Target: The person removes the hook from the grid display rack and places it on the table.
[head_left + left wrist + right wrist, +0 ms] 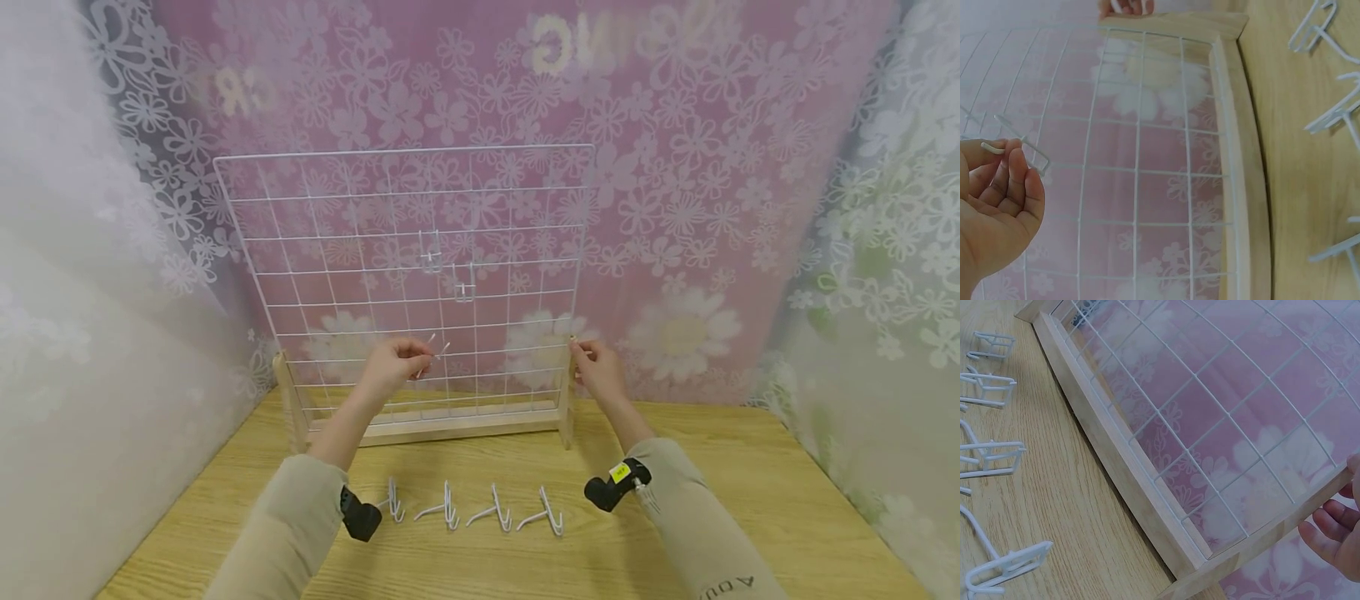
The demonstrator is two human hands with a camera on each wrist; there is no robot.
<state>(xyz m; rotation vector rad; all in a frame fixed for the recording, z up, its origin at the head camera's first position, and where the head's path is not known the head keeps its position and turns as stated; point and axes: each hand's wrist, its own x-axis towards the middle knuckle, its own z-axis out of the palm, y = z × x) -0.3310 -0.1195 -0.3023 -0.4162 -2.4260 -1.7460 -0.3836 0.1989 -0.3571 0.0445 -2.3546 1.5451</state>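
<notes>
1. Fingers of the left hand [390, 367] pinch a white hook [438, 348] right at the wire grid [360, 250].
2. Right hand [600, 371] grips the wooden post [567, 408].
3. Hook could slip and fall if the pinch is loose.

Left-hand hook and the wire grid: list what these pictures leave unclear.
- Hook in the left hand: the fingers cover part of it in the left wrist view; tiny in the head view.
- Right hand: cut off by the right wrist frame's edge.
- Two hooks on the wire grid: too small to show their seating.
- Backdrop lettering: blurred.
</notes>
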